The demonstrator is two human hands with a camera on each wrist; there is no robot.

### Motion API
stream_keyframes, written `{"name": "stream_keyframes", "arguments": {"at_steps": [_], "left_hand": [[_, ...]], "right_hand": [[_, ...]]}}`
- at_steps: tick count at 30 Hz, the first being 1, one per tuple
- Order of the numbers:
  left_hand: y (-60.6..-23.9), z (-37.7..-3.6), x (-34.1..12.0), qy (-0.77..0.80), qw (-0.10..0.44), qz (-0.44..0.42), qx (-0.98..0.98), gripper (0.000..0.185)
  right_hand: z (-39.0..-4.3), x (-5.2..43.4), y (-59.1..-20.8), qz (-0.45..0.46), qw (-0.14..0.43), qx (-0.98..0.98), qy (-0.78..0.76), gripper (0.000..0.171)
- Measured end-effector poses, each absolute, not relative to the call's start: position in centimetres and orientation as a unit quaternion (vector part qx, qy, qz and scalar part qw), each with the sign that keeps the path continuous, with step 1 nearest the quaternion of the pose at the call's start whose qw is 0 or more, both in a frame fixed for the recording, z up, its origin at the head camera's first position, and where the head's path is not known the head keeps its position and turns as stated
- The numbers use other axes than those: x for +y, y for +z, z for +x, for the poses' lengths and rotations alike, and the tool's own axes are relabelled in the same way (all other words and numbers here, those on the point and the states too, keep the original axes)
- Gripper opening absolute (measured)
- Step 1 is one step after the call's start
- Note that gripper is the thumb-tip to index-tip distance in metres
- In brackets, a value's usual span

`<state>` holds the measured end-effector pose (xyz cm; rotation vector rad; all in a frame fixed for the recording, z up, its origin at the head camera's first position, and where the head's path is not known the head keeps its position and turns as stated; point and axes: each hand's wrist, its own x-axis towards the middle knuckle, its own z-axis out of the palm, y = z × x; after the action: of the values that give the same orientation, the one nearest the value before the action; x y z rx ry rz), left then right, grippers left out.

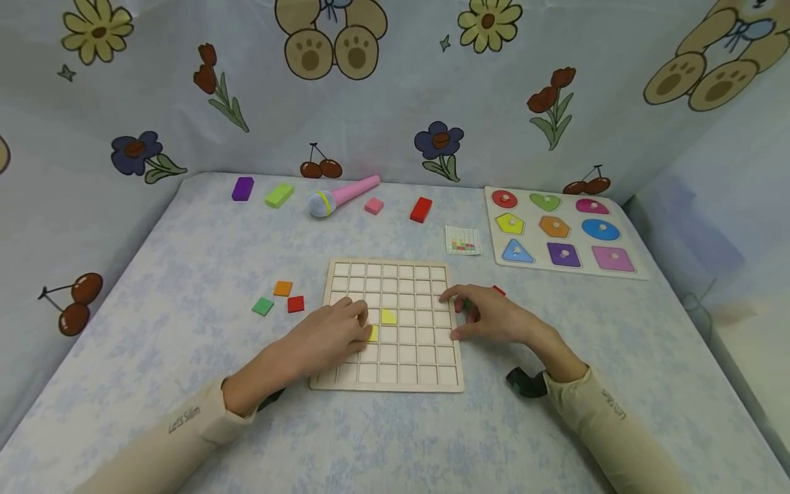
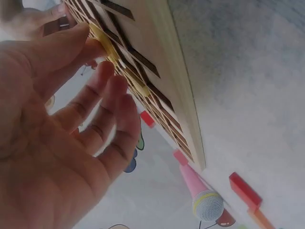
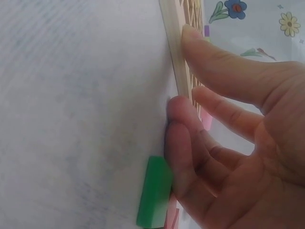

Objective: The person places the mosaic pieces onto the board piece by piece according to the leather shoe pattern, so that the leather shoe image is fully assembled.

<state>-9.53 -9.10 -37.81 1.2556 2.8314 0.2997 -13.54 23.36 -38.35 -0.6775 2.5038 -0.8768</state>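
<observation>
Both hands rest at a wooden grid board, the landmark lying on a pale blue patterned tablecloth. Across the board's lower left cells lies the left hand, fingers relaxed and nearly straight, fingertips touching a yellow tile that they partly hide; a second yellow tile sits in the cell just right of it. At the board's right edge the right hand has its thumb pressed on the wooden rim and its fingers loosely curled beside it, gripping nothing. The right wrist view shows a green block lying on the cloth against those fingers, seen from the head only as a sliver, with a red scrap just behind. Left of the board lie orange, green and red tiles. Beyond the board sit a shape puzzle, a pink toy microphone, a small pattern card and coloured blocks. The left wrist view is blurred, its board cells hard to read.
</observation>
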Motion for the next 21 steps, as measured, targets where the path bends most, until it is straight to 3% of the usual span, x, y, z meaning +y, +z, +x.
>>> {"name": "stream_keyframes", "arguments": {"at_steps": [4,11,21], "left_hand": [[-37.5,-9.5,-9.5,0.122,0.045,0.409,0.903,0.006],[-37.4,-10.7,-10.4,0.225,0.105,0.35,0.903,0.023],[-36.1,-14.4,-16.1,0.261,0.117,0.25,0.925,0.032]], "right_hand": [[-13.5,23.3,-38.3,-0.245,0.2,0.897,-0.31,0.056],[-13.4,23.4,-38.2,-0.243,0.201,0.898,-0.306,0.055],[-13.4,23.4,-38.3,-0.244,0.202,0.897,-0.309,0.055]]}}
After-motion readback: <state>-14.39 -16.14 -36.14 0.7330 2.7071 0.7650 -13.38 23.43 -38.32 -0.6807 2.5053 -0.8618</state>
